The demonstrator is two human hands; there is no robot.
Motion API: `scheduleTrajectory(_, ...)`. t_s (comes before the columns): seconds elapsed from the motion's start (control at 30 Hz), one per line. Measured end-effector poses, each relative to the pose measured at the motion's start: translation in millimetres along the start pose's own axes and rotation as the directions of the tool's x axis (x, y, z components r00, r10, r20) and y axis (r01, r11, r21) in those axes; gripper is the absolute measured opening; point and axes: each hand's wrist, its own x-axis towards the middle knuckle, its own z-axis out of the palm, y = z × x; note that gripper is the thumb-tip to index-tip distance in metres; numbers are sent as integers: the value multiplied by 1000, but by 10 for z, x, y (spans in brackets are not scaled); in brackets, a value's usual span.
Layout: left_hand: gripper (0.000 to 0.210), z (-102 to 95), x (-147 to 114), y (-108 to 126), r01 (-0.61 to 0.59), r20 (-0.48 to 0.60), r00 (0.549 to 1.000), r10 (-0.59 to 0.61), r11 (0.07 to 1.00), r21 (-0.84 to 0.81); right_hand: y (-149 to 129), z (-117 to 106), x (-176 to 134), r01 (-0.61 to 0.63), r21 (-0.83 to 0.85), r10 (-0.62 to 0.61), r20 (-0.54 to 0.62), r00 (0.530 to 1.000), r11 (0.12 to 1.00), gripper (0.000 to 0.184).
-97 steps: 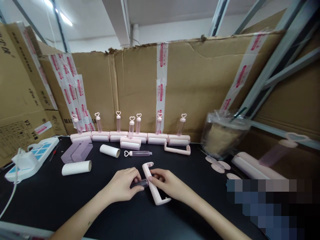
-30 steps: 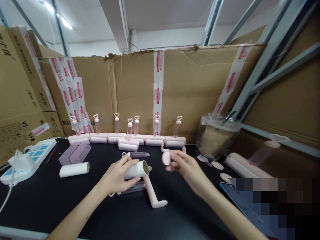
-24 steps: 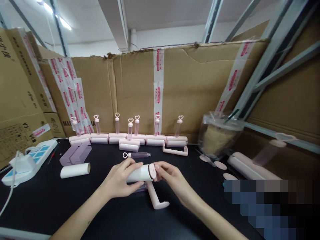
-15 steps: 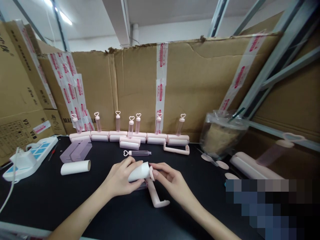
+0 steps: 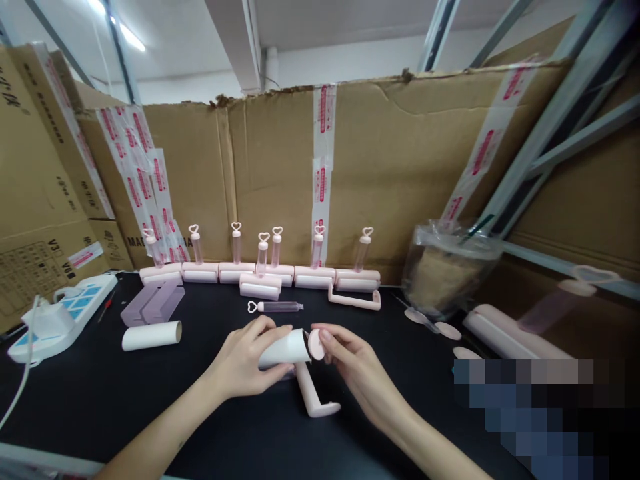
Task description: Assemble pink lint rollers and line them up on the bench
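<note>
My left hand (image 5: 253,357) is wrapped round a white lint roller (image 5: 284,349), its open end turned to the right. Between thumb and fingers, my right hand (image 5: 345,353) pinches a round pink end cap (image 5: 316,345) just off that end. Under the roller lies a pink bracket-shaped frame (image 5: 311,393), partly hidden by my left hand. Beyond my hands, a clear purple handle with a heart loop (image 5: 277,307) lies on the black table. Another pink frame (image 5: 355,301) rests farther back.
Several pink lint rollers with upright handles (image 5: 260,287) line the cardboard wall (image 5: 400,167). To the left are a white paper tube (image 5: 151,335), a purple cover (image 5: 153,303) and a power strip (image 5: 75,320). A lidded cup in plastic (image 5: 445,273) and loose pink caps (image 5: 447,331) are at right.
My right hand has shifted slightly right, drawing the pink end cap away from the roller's end and tilting it so its round face shows. The left hand keeps its hold.
</note>
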Motion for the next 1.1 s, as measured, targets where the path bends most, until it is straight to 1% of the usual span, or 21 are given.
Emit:
scheduleTrajectory(0.07, 51, 15, -4, 16, -26, 3, 1000, 26, 1000, 3, 43, 21, 3, -32, 32, 31, 15, 999, 999, 32)
scheduleTrajectory(0.13, 50, 27, -7, 25, -35, -2, 999, 35, 999, 24, 78, 47, -1, -22, 21, 21, 20, 1000, 1000, 32)
scheduleTrajectory(0.23, 49, 32, -12, 20, -22, -22, 1000, 23, 999, 49, 94, 58, -11, 53, -83, -51, 29, 998, 995, 30)
scheduleTrajectory(0.33, 49, 24, -18, -2, -15, -39, 999, 16, 999, 40, 102, 28, -9, 137, -173, -122, 98, 988, 975, 34)
scheduleTrajectory(0.47, 48, 23, -19, -28, -44, -60, 997, 47, 998, 49, 151, -12, 13, 194, -214, -157, 176, 972, 958, 40)
scheduleTrajectory(0.53, 48, 38, -19, -24, -65, -64, 996, 67, 997, 37, 170, -19, 20, 206, -233, -164, 185, 969, 950, 40)
scheduleTrajectory(0.6, 49, 61, -22, -3, -74, -68, 995, 74, 997, -2, 171, -24, 20, 243, -266, -198, 184, 963, 933, 41)
scheduleTrajectory(0.67, 49, 82, -25, 28, -70, -74, 995, 67, 997, -43, 155, -27, 7, 312, -339, -259, 193, 946, 888, 40)
scheduleTrajectory(0.73, 49, 94, -28, 60, -59, -78, 995, 55, 997, -55, 134, -25, -20, 390, -443, -318, 229, 920, 807, 42)
scheduleTrajectory(0.8, 57, 92, -29, 83, -52, -83, 995, 49, 998, -41, 118, -7, -57, 453, -531, -359, 276, 891, 716, 45)
scheduleTrajectory(0.87, 65, 82, -32, 97, -71, -82, 994, 70, 997, -11, 111, 31, -94, 497, -573, -387, 313, 867, 651, 47)
scheduleTrajectory(0.9, 66, 75, -34, 102, -88, -68, 994, 87, 996, 1, 105, 52, -107, 511, -576, -392, 328, 860, 638, 48)
scheduleTrajectory(0.93, 65, 67, -36, 106, -102, -48, 994, 103, 995, 6, 92, 70, -114, 518, -567, -389, 342, 855, 640, 47)
scheduleTrajectory(1.0, 59, 48, -43, 111, -100, -15, 995, 99, 994, -32, 35, 71, -106, 510, -529, -373, 350, 859, 679, 46)
scheduleTrajectory(1.07, 52, 24, -45, 108, -33, -48, 999, 26, 988, -149, -83, -12, -69, 474, -527, -369, 297, 880, 706, 40)
scheduleTrajectory(1.1, 48, 10, -42, 102, 16, -92, 995, -38, 974, -228, -162, -96, -45, 451, -564, -378, 249, 892, 692, 35)
